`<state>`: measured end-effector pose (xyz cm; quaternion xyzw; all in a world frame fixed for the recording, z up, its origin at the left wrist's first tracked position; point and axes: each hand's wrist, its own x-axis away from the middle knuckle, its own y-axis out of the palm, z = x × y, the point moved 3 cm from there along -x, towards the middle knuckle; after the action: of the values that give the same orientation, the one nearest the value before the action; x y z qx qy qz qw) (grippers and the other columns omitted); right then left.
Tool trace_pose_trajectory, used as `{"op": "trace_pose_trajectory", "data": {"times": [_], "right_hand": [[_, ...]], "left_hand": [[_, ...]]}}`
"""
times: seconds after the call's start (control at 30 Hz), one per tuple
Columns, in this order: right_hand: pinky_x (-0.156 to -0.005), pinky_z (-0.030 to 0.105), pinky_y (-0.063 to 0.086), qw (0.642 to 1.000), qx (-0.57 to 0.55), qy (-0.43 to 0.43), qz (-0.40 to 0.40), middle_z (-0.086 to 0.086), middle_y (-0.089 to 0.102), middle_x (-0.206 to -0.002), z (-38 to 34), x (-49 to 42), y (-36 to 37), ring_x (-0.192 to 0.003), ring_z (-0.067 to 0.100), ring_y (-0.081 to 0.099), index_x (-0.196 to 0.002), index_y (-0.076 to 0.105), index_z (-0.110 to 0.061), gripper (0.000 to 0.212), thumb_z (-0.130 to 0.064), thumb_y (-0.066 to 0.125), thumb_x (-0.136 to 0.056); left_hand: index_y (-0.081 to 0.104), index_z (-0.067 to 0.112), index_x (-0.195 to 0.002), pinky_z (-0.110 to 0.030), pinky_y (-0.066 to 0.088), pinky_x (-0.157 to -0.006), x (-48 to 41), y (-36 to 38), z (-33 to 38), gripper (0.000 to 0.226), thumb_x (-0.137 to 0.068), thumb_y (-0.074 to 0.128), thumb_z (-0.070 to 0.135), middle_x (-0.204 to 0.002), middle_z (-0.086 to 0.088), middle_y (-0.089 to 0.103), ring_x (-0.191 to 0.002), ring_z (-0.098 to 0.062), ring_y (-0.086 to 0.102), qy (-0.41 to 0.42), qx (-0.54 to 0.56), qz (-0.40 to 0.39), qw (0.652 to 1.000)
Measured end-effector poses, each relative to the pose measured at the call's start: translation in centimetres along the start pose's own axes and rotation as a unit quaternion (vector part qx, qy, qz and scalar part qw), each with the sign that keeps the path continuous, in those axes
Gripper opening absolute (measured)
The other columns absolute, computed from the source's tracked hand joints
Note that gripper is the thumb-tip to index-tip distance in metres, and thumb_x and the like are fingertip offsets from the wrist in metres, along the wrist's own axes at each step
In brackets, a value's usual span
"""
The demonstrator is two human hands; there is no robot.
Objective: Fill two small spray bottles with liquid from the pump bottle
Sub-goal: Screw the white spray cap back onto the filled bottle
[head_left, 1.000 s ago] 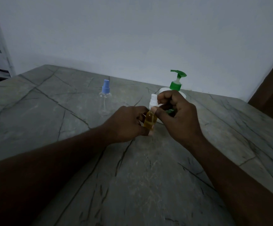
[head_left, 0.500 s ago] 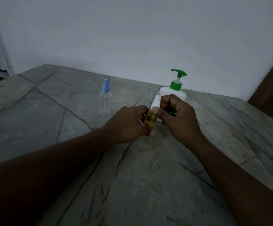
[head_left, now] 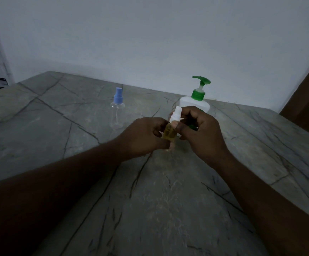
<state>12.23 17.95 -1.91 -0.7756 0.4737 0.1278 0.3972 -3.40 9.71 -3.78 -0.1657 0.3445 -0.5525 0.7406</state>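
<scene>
While your left hand (head_left: 144, 137) keeps its curled grip on the body of the small spray bottle (head_left: 169, 134), your right hand (head_left: 203, 133) has shifted on the white cap (head_left: 175, 115). A second ago its fingers covered the cap's top. Now thumb and fingertips pinch it lower down, so the rounded top stands bare. The bottle itself has hardly moved. It sits upright between your two hands, in front of you at the middle of the bench (head_left: 168, 200), and your fingers hide whether its base touches the surface.

That bottle is clear plastic, a short cylinder holding amber liquid up to about its shoulder, and its cap is smooth and matte. Behind your right hand stands the pump bottle (head_left: 188, 103), an opaque white body with sloped shoulders, a ribbed green collar and a flat green nozzle pointing left. More of its body shows now than a second ago. Well to the left stands the second spray bottle (head_left: 117, 115), transparent, slim and round-shouldered, under a pale blue sprayer. The bench is grey stone with dark veins, and behind it is a plain pale wall (head_left: 150, 43).
</scene>
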Motion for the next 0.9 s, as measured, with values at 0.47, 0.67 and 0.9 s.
{"op": "trace_pose_trajectory", "data": {"times": [0.47,0.67,0.9], "right_hand": [[-0.073,0.012,0.050,1.000,0.015,-0.023,0.001,-0.018,0.065,-0.089,0.16,-0.12,-0.05,-0.083,-0.007,0.063,-0.096,0.063,-0.028,0.016,-0.030,0.078,-0.088],[-0.084,0.048,0.062,0.999,-0.042,-0.013,-0.015,-0.010,0.073,-0.109,0.11,0.15,-0.18,-0.101,0.012,0.069,-0.123,0.070,-0.021,0.044,-0.044,0.068,-0.085],[-0.079,0.021,0.057,1.000,-0.005,-0.018,0.002,-0.017,0.068,-0.096,0.21,-0.03,0.07,-0.090,0.000,0.065,-0.104,0.064,-0.028,0.022,-0.032,0.078,-0.088]], "left_hand": [[0.066,0.034,-0.111,-0.023,0.052,-0.079,-0.09,-0.08,-0.05,0.040,-0.076,0.086,0.038,-0.099,0.016,0.071,-0.091,-0.002,0.066,0.018,0.008,0.022,1.000],[0.072,0.026,-0.113,-0.013,0.045,-0.072,-0.16,0.05,-0.17,0.040,-0.078,0.085,0.039,-0.105,0.013,0.072,-0.090,0.001,0.065,0.006,-0.003,0.021,1.000],[0.071,0.026,-0.115,-0.015,0.044,-0.073,-0.17,0.04,-0.20,0.042,-0.077,0.086,0.039,-0.105,0.012,0.072,-0.090,0.000,0.064,0.017,-0.010,0.025,0.999]]}}
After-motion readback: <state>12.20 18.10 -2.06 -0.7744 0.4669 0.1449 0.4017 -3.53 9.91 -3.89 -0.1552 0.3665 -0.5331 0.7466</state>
